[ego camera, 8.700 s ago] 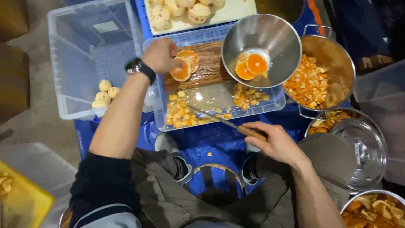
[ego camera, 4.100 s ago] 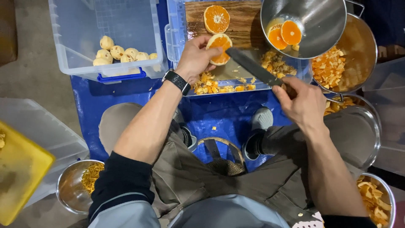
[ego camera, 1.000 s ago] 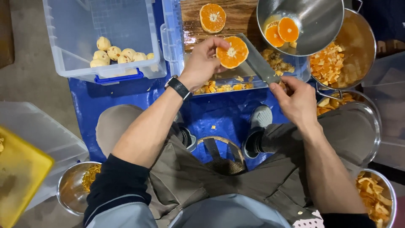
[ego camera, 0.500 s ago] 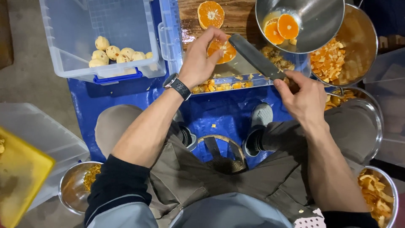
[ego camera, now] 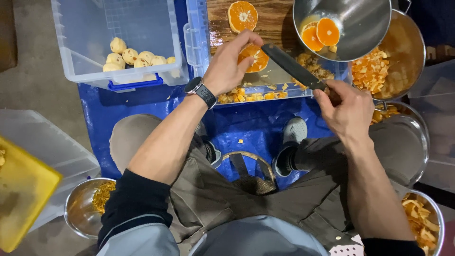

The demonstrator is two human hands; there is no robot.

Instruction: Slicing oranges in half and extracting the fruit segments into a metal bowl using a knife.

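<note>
Head view: left hand (ego camera: 226, 66) grip pinches an orange half (ego camera: 253, 58); right hand (ego camera: 348, 110) grip clasps the knife (ego camera: 294, 68), blade angled toward it.

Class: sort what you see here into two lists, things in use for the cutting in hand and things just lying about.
In use: left hand holding orange half; right hand holding knife; wooden board.

Lying about: peeled fruit in clear bin; yellow tub; bowl of peel.

Knife (ego camera: 290, 66): dark matt blade. Bowl (ego camera: 360, 21) beside it: shiny smooth metal. Cutting board (ego camera: 275, 21): grained wood. Bin (ego camera: 95, 42): clear glossy plastic. Tarp (ego camera: 256, 128): blue woven plastic.
</note>
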